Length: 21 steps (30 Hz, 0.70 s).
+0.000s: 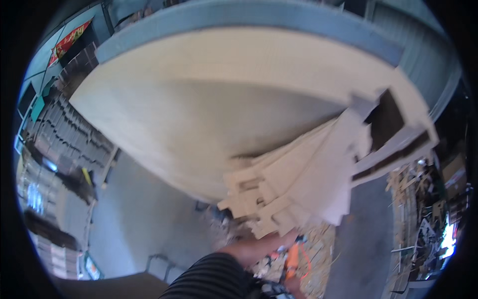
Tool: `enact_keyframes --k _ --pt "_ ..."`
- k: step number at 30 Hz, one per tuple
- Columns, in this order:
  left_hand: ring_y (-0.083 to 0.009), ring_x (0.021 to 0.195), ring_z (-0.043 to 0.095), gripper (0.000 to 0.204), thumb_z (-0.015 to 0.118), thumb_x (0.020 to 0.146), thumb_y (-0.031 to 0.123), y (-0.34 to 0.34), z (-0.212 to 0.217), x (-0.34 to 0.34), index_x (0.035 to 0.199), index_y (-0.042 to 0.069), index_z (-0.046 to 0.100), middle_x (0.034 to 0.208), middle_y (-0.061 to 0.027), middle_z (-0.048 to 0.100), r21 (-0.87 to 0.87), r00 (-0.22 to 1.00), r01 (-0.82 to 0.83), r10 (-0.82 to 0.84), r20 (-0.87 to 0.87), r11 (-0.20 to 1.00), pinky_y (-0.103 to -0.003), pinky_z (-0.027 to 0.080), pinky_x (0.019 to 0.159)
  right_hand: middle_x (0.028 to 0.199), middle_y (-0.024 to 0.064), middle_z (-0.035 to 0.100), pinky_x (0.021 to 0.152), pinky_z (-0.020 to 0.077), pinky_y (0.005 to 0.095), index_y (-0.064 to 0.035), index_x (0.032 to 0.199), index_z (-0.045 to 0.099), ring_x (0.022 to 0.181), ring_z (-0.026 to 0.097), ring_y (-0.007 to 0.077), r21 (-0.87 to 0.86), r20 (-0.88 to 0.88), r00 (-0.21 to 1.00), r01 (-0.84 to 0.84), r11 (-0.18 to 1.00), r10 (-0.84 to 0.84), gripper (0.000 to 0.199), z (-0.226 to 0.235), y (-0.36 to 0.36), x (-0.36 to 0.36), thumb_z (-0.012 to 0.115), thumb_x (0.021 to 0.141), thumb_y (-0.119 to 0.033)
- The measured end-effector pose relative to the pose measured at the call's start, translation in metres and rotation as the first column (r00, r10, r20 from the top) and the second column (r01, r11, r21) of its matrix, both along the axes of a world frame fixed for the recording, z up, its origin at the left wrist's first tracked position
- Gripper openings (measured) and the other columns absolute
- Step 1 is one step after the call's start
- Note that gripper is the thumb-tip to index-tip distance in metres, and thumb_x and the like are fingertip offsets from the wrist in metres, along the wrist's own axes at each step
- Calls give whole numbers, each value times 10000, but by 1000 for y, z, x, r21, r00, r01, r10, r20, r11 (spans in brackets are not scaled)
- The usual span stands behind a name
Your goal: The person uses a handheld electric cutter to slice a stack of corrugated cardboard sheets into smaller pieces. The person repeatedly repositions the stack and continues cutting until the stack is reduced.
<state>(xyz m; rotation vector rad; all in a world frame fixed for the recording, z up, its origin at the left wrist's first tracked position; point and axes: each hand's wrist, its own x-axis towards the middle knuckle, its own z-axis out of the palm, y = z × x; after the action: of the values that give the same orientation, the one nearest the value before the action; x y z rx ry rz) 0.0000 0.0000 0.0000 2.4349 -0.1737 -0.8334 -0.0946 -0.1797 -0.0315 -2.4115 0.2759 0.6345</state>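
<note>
My left hand (261, 246), below a black ribbed sleeve, reaches in from the lower edge and is against the underside of a bundle of cut cardboard pieces (303, 179). It seems to grip their lower edge; the cardboard partly covers its fingers. The pieces have notched ends and fan down from a large pale cardboard sheet (149, 114). At the bottom, a small part of my right hand (295, 288) shows beside an orange hand tool (292, 261) with a thin orange hose. It appears closed on the tool, whose lower end is out of sight.
A blue-grey band (249, 14) runs along the sheet's far edge. Cardboard scraps (316, 249) litter the floor under the bundle, and more waste (413, 184) lies at the right. Stacked cardboard (69, 132) stands at the left. Grey floor (139, 209) stretches between. A dark metal bar (159, 259) stands nearby.
</note>
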Motion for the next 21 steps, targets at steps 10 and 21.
enact_keyframes --k 10,21 --pt "-284 799 633 332 671 639 150 -69 181 -29 947 61 583 877 -165 635 -305 841 515 -541 2 801 -406 498 668 630 106 593 505 451 300 31 775 596 579 600 226 362 29 988 133 923 -153 124 190 -12 -27 577 669 -30" --pt "-327 796 636 251 592 670 61 -38 473 -85 872 -79 547 818 -241 616 -515 725 661 -287 627 545 -379 507 677 625 48 566 437 400 220 -3 764 589 514 555 135 618 67 972 137 774 -226 93 386 -51 -89 526 709 36"
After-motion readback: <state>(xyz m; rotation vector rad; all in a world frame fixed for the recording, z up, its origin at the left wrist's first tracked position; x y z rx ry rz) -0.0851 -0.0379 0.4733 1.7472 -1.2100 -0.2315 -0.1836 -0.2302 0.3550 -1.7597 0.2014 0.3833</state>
